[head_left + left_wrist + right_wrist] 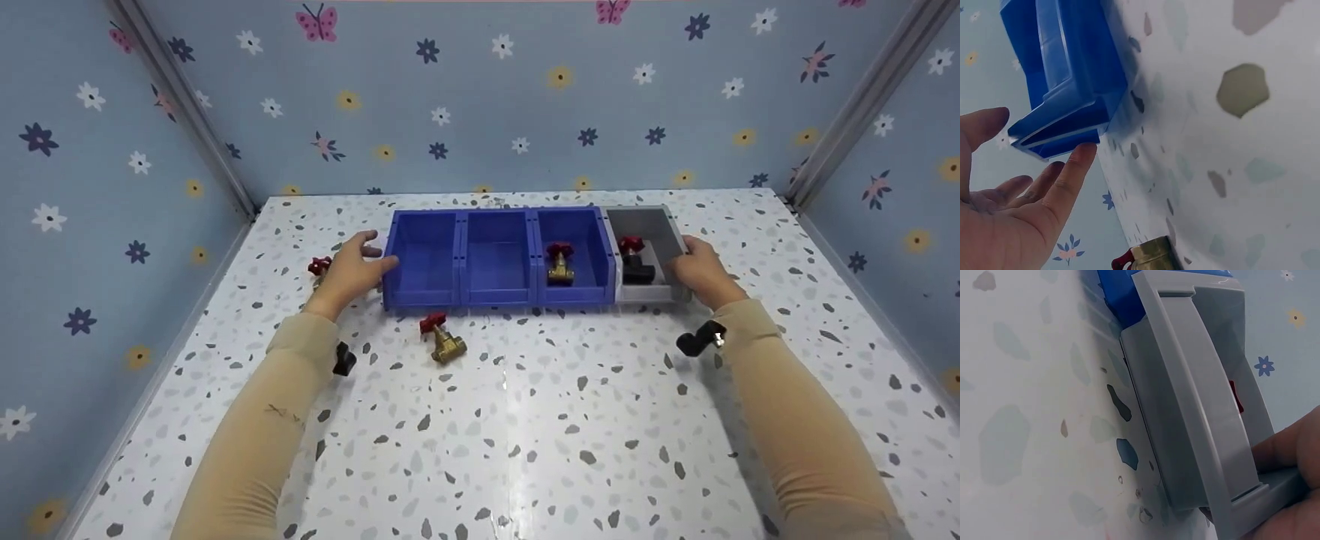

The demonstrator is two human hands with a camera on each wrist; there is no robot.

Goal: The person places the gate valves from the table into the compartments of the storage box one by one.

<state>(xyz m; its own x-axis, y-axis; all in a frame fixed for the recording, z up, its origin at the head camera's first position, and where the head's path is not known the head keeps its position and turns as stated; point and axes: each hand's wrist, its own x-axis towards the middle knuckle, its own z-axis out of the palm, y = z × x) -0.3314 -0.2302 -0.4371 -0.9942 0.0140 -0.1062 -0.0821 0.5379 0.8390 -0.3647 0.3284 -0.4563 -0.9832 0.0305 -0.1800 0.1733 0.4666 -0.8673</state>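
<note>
A row of three blue bins (498,294) ends at the right in a grey bin (651,292). My left hand (351,271) is at the row's left end, its fingers spread and a fingertip at the blue bin's edge. On the right, my right hand (705,274) pinches the side wall of the grey bin (1196,399), thumb inside. One brass valve (560,271) with a red handle sits in the third blue bin. Inside the grey bin lies a red-handled valve with a black body (637,270). The first two blue bins hold nothing visible.
On the speckled table (555,435), a brass gate valve (447,348) with a red handle lies in front of the bins. Another red-handled valve (319,267) is partly hidden behind my left hand. Patterned panels (495,97) enclose the back and sides.
</note>
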